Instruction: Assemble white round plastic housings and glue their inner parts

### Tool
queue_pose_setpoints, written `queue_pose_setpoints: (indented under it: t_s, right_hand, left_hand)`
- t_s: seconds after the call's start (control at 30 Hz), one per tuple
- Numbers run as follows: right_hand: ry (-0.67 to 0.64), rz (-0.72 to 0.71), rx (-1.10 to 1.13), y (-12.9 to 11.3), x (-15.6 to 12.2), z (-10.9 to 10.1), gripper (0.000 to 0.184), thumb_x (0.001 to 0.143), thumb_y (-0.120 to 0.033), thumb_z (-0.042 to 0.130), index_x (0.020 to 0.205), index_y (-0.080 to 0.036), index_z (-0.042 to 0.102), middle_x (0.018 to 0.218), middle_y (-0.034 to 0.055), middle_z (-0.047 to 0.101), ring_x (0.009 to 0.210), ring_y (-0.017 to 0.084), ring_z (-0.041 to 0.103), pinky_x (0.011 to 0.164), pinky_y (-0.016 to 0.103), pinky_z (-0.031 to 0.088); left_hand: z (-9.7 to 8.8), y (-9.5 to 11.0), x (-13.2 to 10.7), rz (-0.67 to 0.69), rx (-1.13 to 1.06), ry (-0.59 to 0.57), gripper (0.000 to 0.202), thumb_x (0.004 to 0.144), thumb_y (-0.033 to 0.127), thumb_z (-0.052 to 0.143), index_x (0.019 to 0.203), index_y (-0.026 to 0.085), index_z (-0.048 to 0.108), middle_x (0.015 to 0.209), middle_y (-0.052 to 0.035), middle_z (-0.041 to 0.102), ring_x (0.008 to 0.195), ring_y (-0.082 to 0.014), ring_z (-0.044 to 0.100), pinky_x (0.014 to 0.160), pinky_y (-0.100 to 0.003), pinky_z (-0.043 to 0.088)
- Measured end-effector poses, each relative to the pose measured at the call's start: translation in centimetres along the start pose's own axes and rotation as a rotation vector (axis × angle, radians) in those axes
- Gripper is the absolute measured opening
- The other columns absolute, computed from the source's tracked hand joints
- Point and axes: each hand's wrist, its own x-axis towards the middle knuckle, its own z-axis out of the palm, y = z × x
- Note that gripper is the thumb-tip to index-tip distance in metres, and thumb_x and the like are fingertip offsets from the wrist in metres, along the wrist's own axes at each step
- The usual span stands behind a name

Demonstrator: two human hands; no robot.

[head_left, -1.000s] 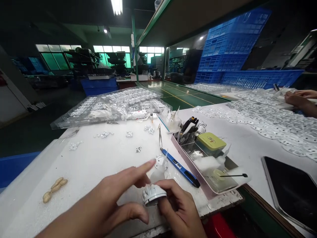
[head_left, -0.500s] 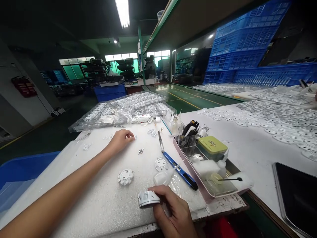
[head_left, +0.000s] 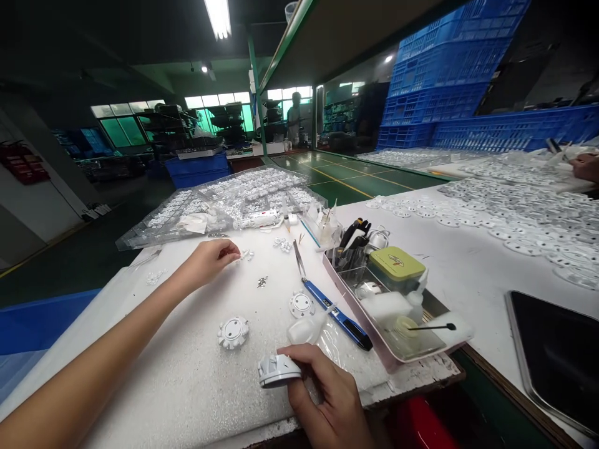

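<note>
My right hand (head_left: pixel 327 393) grips a round white plastic part (head_left: pixel 277 370) by its side, thumb below and fingers above, tilted over the near edge of the foam-covered table. My left hand (head_left: pixel 216 258) is pinched closed at a small pile of white pieces (head_left: pixel 248 254); what lies between its fingertips is too small to make out. Two similar parts rest on the foam: a notched round part (head_left: pixel 233 332) and a disc with two dark holes (head_left: pixel 302 304). Tiny metal pieces (head_left: pixel 262 282) lie in a cluster between the hands.
A blue utility knife (head_left: pixel 339 315), tweezers (head_left: pixel 298 258) and a white squeeze bottle (head_left: pixel 302 330) lie before a pink tool tray (head_left: pixel 392 368). Clear trays of white parts (head_left: pixel 224 199) stand at the back. A tablet-like device (head_left: pixel 556 362) lies right; another person's hand (head_left: pixel 584 167) shows far right.
The view has shifted slightly, moving the scene leftward. My left hand has drawn a little back from the small white pieces, its fingertips closer together. My right hand keeps its hold on the round part.
</note>
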Motion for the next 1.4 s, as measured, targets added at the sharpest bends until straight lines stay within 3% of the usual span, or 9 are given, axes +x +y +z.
queue_pose_setpoints:
  t_s: [0.3,0.73,0.83,0.97,1.13,1.23,1.4]
  right_hand:
    - [-0.021,0.009,-0.018,-0.1,-0.1,0.1,0.025,0.09,-0.015,0.047,0.106,-0.029,0.06,0.079,-0.0064,0.063,0.066,0.008,0.058,0.061,0.014,0.043]
    - [-0.084,0.03,-0.092,-0.1,-0.1,-0.5,0.02,0.094,-0.021,0.049,0.108,-0.026,0.061,0.082,-0.0034,0.065,0.071,0.009,0.062,0.065,0.015,0.048]
    - [-0.014,0.012,-0.109,-0.1,0.0,-0.5,0.019,0.094,-0.02,0.05,0.109,-0.026,0.06,0.083,-0.0038,0.066,0.071,0.008,0.063,0.066,0.014,0.049]
    - [0.023,-0.13,-0.187,-0.4,0.6,-0.9,0.022,0.093,-0.015,0.051,0.111,-0.025,0.059,0.086,-0.0031,0.066,0.079,0.008,0.066,0.071,0.012,0.051]
    - [0.008,-0.29,-0.363,-0.5,1.2,-1.8,0.03,0.093,-0.007,0.049,0.121,-0.017,0.056,0.092,0.0033,0.065,0.088,0.01,0.065,0.083,0.015,0.05]
    - [0.009,-0.29,-0.408,-0.3,1.2,-1.8,0.029,0.093,-0.005,0.048,0.118,-0.015,0.057,0.092,0.0049,0.064,0.089,0.01,0.064,0.082,0.016,0.051]
    - [0.02,-0.319,-0.472,0.1,1.1,-1.4,0.027,0.092,-0.004,0.05,0.116,-0.014,0.056,0.09,0.0061,0.064,0.087,0.013,0.064,0.079,0.021,0.053]
  left_hand:
    - [2.6,-1.5,0.7,-0.051,-0.019,0.025,0.026,0.092,0.038,0.061,0.102,0.014,0.063,0.091,-0.0043,0.065,0.082,-0.0185,0.063,0.078,-0.038,0.055]
    - [2.7,-2.0,1.4,-0.179,-0.22,0.02,0.021,0.089,0.033,0.065,0.096,0.013,0.064,0.098,-0.0055,0.064,0.089,-0.0201,0.063,0.082,-0.039,0.054]
    - [1.7,-0.6,0.0,-0.164,-0.394,-0.005,0.021,0.088,0.033,0.067,0.09,0.013,0.064,0.089,-0.0038,0.064,0.081,-0.0176,0.062,0.077,-0.036,0.054]
    - [0.2,3.2,-4.1,-0.049,-0.709,-0.186,0.029,0.078,0.044,0.076,0.088,0.017,0.07,0.069,0.0002,0.063,0.064,-0.013,0.057,0.069,-0.028,0.05]
    - [0.7,7.5,-7.9,0.035,-0.861,-0.394,0.015,0.075,0.034,0.079,0.081,0.021,0.076,0.081,-0.0016,0.072,0.075,-0.0138,0.062,0.069,-0.023,0.047]
    - [1.7,8.3,-8.2,0.037,-0.89,-0.447,0.011,0.078,0.029,0.075,0.081,0.019,0.076,0.082,-0.0014,0.072,0.076,-0.0136,0.06,0.071,-0.022,0.045]
    - [3.1,8.2,-8.2,-0.037,-0.872,-0.455,0.021,0.078,0.037,0.074,0.082,0.017,0.074,0.08,-0.0029,0.07,0.077,-0.017,0.056,0.072,-0.027,0.042]
